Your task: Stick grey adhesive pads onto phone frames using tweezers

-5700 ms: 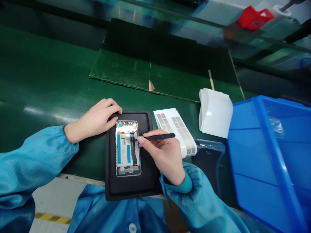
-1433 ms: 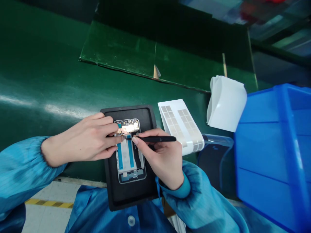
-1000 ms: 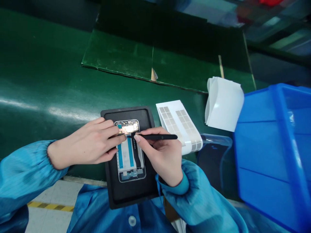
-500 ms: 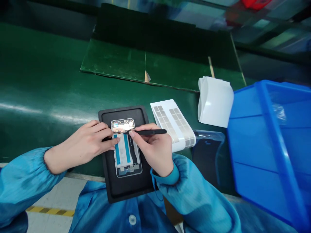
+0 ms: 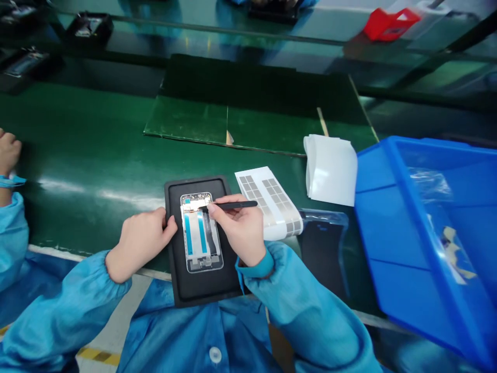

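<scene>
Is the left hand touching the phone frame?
Apart. The head view shows a strip of the black tray between the fingertips of the left hand and the phone frame.

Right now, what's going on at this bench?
The person's right hand holds black tweezers, their tips at the top end of an opened smartphone frame, by its circuit board. The left hand rests beside the frame, on the black mat that carries it. A sheet of grey square pads lies right of the mat, with a blue plastic bin beyond it. Another person's hand shows at the far left.
</scene>
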Demonstrator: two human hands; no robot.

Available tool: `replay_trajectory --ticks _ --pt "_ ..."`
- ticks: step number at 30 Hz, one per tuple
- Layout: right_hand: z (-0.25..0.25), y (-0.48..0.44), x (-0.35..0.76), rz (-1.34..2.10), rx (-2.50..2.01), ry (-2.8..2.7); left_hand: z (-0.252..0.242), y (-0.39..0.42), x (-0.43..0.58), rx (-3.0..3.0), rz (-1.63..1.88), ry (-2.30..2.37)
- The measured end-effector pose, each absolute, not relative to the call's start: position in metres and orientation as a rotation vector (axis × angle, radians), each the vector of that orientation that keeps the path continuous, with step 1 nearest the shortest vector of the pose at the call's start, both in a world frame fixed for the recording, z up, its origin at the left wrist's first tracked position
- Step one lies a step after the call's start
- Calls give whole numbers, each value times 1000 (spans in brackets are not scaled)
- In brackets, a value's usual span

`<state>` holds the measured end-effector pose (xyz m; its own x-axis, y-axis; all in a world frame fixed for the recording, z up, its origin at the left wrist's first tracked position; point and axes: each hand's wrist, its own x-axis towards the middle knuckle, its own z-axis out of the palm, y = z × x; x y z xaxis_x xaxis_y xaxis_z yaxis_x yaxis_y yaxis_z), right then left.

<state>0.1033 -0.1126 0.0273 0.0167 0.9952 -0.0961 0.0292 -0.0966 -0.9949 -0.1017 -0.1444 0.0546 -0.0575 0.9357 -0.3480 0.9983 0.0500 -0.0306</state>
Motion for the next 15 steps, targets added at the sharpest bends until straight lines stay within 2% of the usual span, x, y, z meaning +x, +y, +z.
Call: replay_trajectory --ticks 7,11,15 --pt "47 -119 119 1318 -1142 -1032 74 -125 -147 1902 -539 2159" --pt "52 -134 134 1331 -1100 -1101 98 -104 -200 1836 -819 2496" --pt "53 -153 146 1284 -1105 -1216 126 -80 -197 1969 -741 2746"
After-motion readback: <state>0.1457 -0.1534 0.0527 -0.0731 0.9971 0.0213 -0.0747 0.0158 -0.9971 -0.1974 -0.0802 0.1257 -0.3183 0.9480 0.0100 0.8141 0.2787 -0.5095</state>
